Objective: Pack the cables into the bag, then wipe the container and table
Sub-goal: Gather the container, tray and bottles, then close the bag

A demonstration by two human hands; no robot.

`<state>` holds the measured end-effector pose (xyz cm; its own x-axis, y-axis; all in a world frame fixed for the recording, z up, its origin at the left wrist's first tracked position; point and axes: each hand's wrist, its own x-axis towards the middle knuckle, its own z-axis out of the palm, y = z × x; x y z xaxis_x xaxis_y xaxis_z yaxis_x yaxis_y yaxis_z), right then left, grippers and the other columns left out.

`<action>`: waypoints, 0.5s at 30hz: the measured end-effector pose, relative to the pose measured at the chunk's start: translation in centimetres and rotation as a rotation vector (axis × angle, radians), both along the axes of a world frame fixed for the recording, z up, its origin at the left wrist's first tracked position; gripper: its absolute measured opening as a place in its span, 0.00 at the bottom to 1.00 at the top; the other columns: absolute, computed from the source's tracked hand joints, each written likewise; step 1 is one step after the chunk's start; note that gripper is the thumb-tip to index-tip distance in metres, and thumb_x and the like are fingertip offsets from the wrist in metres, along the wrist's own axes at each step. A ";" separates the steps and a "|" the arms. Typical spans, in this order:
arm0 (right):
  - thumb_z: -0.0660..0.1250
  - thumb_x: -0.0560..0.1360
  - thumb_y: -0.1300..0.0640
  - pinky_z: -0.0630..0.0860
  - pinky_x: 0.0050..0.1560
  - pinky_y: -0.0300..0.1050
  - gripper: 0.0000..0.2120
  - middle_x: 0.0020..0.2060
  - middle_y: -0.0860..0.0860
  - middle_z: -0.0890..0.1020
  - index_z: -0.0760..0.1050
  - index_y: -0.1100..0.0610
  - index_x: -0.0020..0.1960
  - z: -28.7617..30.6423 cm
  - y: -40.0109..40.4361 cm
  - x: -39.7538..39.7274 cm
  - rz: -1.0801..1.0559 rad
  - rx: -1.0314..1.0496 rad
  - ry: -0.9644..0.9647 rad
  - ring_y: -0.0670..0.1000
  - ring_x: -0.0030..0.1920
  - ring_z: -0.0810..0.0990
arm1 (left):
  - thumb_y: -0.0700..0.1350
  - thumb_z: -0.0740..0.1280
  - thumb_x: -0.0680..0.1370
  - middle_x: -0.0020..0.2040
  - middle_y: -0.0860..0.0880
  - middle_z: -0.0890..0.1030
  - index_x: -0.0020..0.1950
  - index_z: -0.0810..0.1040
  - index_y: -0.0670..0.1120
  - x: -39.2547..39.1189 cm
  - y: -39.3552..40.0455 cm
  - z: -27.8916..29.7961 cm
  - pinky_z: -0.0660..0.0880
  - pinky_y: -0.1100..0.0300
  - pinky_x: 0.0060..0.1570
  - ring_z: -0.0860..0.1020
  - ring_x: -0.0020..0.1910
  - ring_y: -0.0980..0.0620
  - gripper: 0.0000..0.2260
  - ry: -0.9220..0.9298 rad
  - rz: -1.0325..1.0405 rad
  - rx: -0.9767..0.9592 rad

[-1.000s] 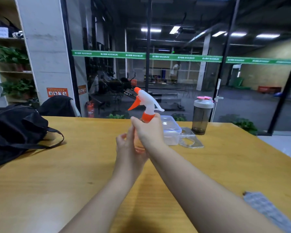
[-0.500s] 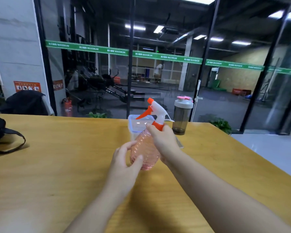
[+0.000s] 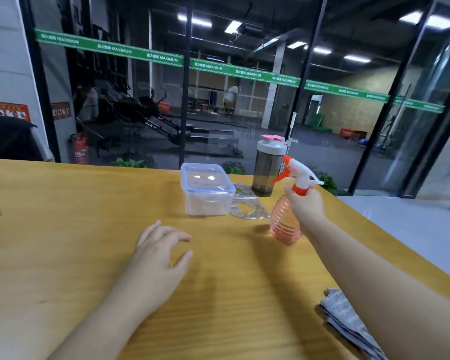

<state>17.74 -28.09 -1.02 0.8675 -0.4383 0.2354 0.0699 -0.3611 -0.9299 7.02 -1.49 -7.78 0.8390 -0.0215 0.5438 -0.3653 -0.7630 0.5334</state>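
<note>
Right hand (image 3: 305, 203) clamped on spray bottle (image 3: 286, 219) neck at 2 o'clock, base touching or nearly touching table (image 3: 63, 229). Left hand (image 3: 156, 255) empty, fingers apart, at 6 o'clock of lidded container (image 3: 205, 189). Cloth (image 3: 348, 320) at 5 o'clock. Risk: top-heavy bottle tipping if released askew, or knocking tumbler (image 3: 266, 167) behind.

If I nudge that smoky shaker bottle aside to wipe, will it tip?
The shaker bottle is tall and narrow-based, so it probably tips if pushed high. It looks empty, likely light; push low. It stands near the table's far edge, beside the spray bottle held by the right hand.
</note>
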 end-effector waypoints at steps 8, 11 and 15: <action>0.68 0.75 0.49 0.76 0.51 0.53 0.16 0.46 0.54 0.78 0.72 0.59 0.56 -0.4 -1.5 1.9 -0.036 -0.086 0.068 0.55 0.50 0.78 | 0.46 0.64 0.77 0.65 0.55 0.71 0.64 0.71 0.54 -0.2 0.0 -0.2 0.52 0.69 0.62 0.55 0.73 0.54 0.16 0.052 -0.003 -0.030; 0.76 0.65 0.42 0.71 0.64 0.54 0.43 0.64 0.55 0.72 0.60 0.58 0.71 -1.5 -1.7 1.9 -0.118 -0.228 0.143 0.57 0.66 0.70 | 0.46 0.64 0.77 0.65 0.55 0.70 0.65 0.70 0.54 -0.4 0.1 -0.1 0.52 0.69 0.63 0.55 0.73 0.54 0.17 0.042 0.003 -0.041; 0.76 0.62 0.37 0.63 0.68 0.53 0.53 0.68 0.59 0.63 0.54 0.63 0.72 -3.3 -2.1 1.1 -0.240 -0.411 0.316 0.59 0.70 0.61 | 0.45 0.65 0.76 0.61 0.56 0.71 0.68 0.67 0.53 -0.8 -0.2 0.3 0.60 0.62 0.65 0.60 0.70 0.54 0.20 0.059 0.003 -0.090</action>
<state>18.87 -30.20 -4.36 0.8109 -0.5589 0.1732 -0.3175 -0.6689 -0.6721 6.26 -1.68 -7.52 0.8698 0.0274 0.4927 -0.3291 -0.7117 0.6206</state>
